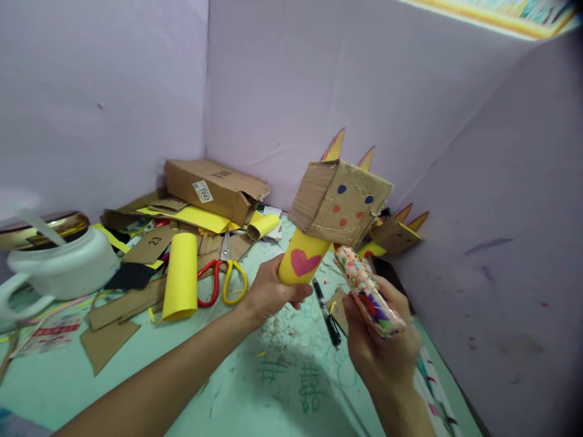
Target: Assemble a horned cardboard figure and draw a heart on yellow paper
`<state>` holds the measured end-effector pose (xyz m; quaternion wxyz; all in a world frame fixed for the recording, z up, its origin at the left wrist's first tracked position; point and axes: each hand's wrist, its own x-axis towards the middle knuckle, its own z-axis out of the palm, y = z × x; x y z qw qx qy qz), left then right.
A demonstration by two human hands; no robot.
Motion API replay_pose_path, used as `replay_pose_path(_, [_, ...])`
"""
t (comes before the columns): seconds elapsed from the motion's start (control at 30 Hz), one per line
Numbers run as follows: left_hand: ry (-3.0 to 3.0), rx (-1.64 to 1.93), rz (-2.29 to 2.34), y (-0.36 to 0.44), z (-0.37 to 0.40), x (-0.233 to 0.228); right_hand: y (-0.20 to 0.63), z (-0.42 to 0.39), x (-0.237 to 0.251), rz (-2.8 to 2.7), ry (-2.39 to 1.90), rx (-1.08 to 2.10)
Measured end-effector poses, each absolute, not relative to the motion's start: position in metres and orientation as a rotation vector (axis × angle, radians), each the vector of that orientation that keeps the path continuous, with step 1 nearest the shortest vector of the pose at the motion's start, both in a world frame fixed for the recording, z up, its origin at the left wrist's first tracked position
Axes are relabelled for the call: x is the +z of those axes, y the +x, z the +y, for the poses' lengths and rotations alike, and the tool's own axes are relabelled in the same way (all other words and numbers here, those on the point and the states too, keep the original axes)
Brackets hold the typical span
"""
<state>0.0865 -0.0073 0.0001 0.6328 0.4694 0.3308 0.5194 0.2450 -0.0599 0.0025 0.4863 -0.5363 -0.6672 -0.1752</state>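
Note:
My left hand (268,294) grips the yellow tube body of a cardboard animal figure (339,203). The tube (301,260) carries a pink heart, and the box head on top has blue and red dots and pointed yellow ears. My right hand (380,340) holds a floral-patterned glue gun (368,291), its tip pointing up-left at the joint between tube and box head. Both hands hover above the pale green table (273,382).
A black marker (327,312) lies under the hands. Red-and-yellow scissors (223,279), a yellow paper roll (181,276), cardboard scraps and a brown box (214,188) crowd the back left. A white pot (59,264) stands far left. A second cardboard figure (395,233) leans against the right wall.

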Motion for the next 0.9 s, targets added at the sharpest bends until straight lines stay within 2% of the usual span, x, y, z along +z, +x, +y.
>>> replay_pose_path(0.1, [1.058,1.2,0.749,0.085,-0.006,0.0,0.255,-0.055,-0.008,-1.508,-1.363,-0.218])
replay_pose_path(0.33, [1.071,1.234,0.781,0.081,-0.001,-0.004,0.298,-0.002,-0.025,-0.952,-1.538,0.537])
replay_pose_path(0.57, [1.078,1.208,0.819,0.082,0.0,-0.005,0.31,0.043,-0.043,-0.955,-1.616,0.705])
replay_pose_path(0.67, [1.088,1.175,0.822,0.082,-0.001,-0.006,0.313,0.036,-0.019,-1.033,-1.639,0.639])
replay_pose_path(0.8, [1.104,1.119,0.776,0.085,-0.004,-0.007,0.307,0.023,0.04,-1.083,-1.45,0.506])
replay_pose_path(0.9, [1.098,1.085,0.745,0.088,-0.007,-0.007,0.29,0.021,0.072,-1.181,-1.089,0.704])
